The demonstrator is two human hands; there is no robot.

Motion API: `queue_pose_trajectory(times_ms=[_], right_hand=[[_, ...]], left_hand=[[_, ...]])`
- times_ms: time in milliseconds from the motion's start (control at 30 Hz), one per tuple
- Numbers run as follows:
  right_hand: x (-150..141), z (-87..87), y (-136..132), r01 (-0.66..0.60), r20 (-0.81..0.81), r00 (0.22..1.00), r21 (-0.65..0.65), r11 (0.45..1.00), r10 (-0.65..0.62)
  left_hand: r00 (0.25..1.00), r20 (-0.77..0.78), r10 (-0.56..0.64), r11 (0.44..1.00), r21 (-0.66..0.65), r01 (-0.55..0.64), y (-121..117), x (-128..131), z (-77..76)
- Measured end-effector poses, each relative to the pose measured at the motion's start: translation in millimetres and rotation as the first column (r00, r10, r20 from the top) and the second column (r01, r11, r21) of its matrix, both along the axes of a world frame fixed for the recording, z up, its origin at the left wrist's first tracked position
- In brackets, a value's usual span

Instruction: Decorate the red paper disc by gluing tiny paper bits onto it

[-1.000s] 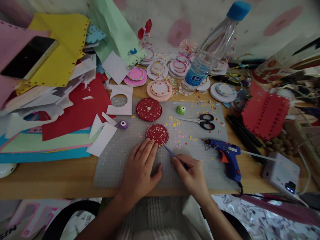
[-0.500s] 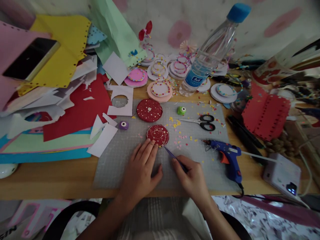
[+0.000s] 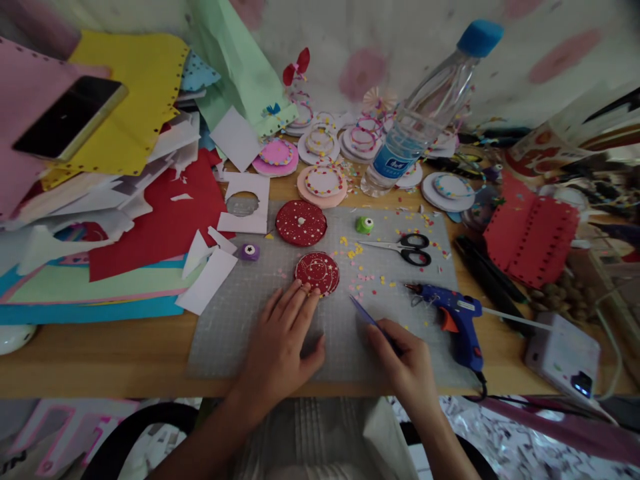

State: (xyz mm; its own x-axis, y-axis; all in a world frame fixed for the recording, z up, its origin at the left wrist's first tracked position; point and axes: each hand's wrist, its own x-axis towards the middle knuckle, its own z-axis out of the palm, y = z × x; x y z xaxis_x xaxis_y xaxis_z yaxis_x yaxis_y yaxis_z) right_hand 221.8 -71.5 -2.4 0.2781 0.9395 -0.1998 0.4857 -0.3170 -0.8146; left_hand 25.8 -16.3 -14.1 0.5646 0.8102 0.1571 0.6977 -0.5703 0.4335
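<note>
My left hand (image 3: 285, 340) lies flat on the grey cutting mat (image 3: 235, 333), fingers stretched out, fingertips touching the near edge of a small red dotted paper disc (image 3: 317, 271). My right hand (image 3: 407, 363) is closed on thin purple tweezers (image 3: 367, 318) whose tip points up-left and sits a little right of that disc, apart from it. A second, larger red dotted disc (image 3: 301, 223) lies further back on the mat.
A blue glue gun (image 3: 457, 320), black scissors (image 3: 407, 248), green (image 3: 364, 224) and purple (image 3: 249, 251) punches and confetti lie on the mat. Paper sheets pile up at left with a phone (image 3: 70, 120) on top. A water bottle (image 3: 425, 107) and decorated discs stand behind.
My right hand with the tweezers has drawn away from the small red disc, to the right and toward me. My left hand has stayed on the disc's edge.
</note>
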Motion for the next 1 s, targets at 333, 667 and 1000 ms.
queue_pose_trajectory(times_ms=[333,667,1000], right_hand=[[7.9,-3.4,-3.0,0.040,0.079,0.996,0.067,0.997,-0.045],[21.6,-6.5,7.3,-0.158,0.478,0.877,0.181,0.971,0.054],[22.3,-3.4,6.2,-0.130,0.399,0.916,0.201,0.971,0.040]], left_hand=[[0.972,-0.085,-0.221,0.974,0.021,0.224,24.8,-39.5,7.3],[0.970,-0.088,-0.225,0.972,0.050,0.230,23.0,-38.9,3.6],[0.981,0.138,-0.135,0.982,0.148,0.115,20.6,-47.7,2.9]])
